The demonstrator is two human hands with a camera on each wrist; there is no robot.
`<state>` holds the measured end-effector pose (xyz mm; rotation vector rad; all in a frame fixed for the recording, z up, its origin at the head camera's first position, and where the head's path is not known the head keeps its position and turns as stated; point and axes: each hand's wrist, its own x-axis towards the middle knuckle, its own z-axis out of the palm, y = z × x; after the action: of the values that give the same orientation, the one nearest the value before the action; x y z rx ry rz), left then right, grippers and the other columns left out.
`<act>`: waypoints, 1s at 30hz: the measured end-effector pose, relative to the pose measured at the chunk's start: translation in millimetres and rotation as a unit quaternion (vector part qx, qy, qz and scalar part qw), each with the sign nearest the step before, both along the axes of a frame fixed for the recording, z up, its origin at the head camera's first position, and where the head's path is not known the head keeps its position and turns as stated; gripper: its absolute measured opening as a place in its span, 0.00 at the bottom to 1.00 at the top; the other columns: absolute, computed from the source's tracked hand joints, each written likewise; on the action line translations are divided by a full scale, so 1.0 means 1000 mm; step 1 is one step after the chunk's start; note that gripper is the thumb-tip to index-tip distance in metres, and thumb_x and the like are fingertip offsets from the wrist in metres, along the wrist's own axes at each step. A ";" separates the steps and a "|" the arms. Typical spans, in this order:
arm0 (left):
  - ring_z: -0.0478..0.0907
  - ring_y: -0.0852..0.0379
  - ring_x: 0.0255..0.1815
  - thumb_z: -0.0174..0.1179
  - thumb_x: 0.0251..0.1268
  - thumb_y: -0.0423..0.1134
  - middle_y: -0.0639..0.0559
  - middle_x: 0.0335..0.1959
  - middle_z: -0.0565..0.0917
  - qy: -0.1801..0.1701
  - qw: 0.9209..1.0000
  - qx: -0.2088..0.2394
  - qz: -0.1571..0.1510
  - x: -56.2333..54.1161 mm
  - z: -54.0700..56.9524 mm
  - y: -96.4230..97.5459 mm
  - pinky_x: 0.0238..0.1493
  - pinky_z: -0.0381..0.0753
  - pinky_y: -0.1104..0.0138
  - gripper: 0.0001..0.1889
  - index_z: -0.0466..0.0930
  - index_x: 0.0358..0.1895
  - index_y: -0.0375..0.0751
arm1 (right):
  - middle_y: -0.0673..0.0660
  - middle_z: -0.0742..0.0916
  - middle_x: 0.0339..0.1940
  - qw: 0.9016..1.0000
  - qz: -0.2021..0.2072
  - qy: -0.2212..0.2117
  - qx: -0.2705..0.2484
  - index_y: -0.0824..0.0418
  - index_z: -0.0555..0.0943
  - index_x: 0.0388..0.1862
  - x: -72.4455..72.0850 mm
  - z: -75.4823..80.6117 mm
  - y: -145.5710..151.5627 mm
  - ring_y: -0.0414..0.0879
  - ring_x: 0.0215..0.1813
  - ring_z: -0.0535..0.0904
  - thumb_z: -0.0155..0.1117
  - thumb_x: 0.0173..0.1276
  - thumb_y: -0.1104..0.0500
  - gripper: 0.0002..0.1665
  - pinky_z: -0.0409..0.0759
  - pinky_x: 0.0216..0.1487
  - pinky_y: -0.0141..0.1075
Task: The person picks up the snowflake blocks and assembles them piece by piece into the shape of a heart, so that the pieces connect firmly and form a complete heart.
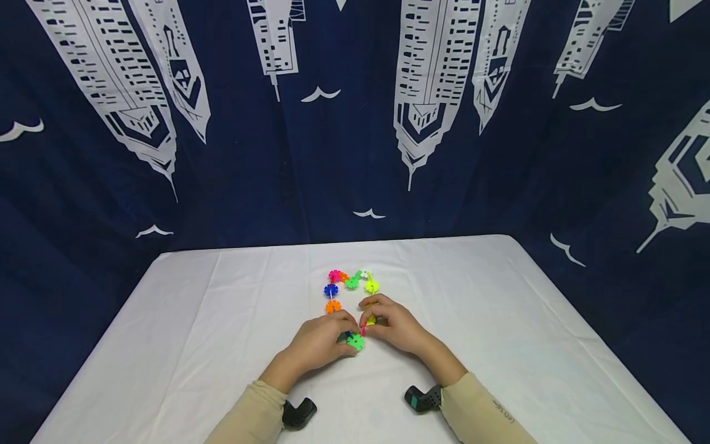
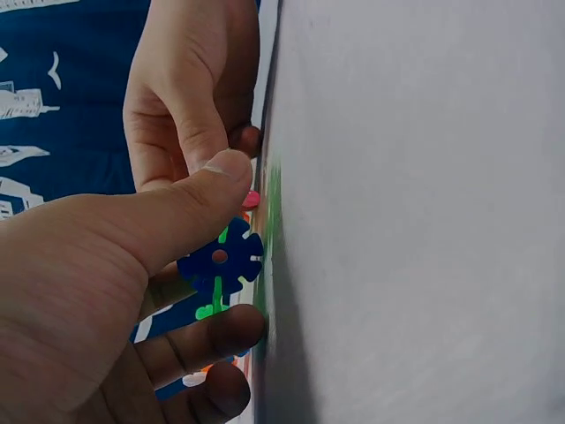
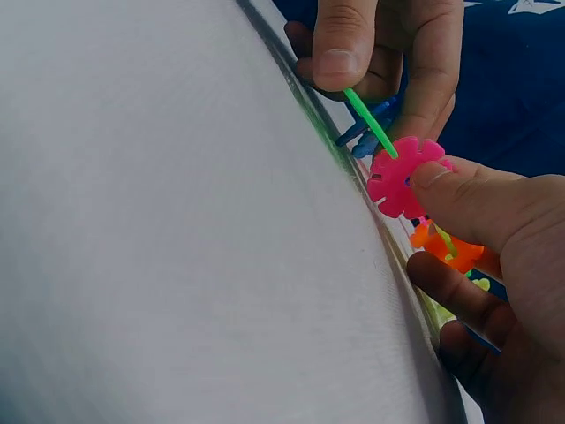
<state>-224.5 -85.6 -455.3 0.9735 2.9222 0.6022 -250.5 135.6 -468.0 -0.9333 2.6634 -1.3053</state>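
Note:
In the head view, my left hand pinches a green notched plastic disc between thumb and fingers. My right hand grips a pink notched disc between thumb and forefinger, right against the green one, which appears edge-on in the right wrist view. Close beside the left thumb, a dark blue disc is slotted with green pieces. Both hands work at the near end of a loop of joined discs; an orange disc lies on its left side. Fingers hide part of the chain.
Further along the loop are a blue disc, a pink one, a green one and a yellow one. They lie on a white-covered table. A dark blue patterned curtain hangs behind it.

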 end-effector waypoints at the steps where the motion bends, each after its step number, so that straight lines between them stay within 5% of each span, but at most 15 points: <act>1: 0.81 0.65 0.48 0.71 0.58 0.52 0.65 0.51 0.82 0.003 1.000 0.000 0.001 0.000 0.000 0.000 0.44 0.82 0.66 0.17 0.87 0.49 0.55 | 0.55 0.82 0.60 1.000 0.001 -0.001 -0.002 0.48 0.84 0.34 0.000 0.000 0.000 0.51 0.62 0.78 0.72 0.63 0.57 0.04 0.82 0.56 0.37; 17: 0.82 0.65 0.47 0.70 0.58 0.54 0.65 0.50 0.82 0.038 0.999 0.002 0.005 0.004 -0.005 0.002 0.42 0.83 0.67 0.16 0.87 0.47 0.54 | 0.51 0.84 0.55 0.999 -0.036 0.008 0.000 0.46 0.84 0.30 0.001 -0.006 -0.005 0.48 0.61 0.80 0.74 0.60 0.58 0.06 0.77 0.65 0.48; 30: 0.82 0.64 0.47 0.69 0.58 0.55 0.65 0.48 0.83 0.043 0.999 0.009 0.018 0.004 -0.007 0.004 0.43 0.83 0.66 0.16 0.86 0.45 0.53 | 0.51 0.84 0.53 0.999 -0.053 0.003 -0.007 0.47 0.85 0.28 0.002 -0.006 -0.007 0.48 0.59 0.80 0.74 0.60 0.59 0.07 0.77 0.64 0.45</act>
<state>-220.4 -81.4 -462.7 0.9756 3.0210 0.6050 -248.7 128.2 -473.7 -0.8096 2.7468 -1.3448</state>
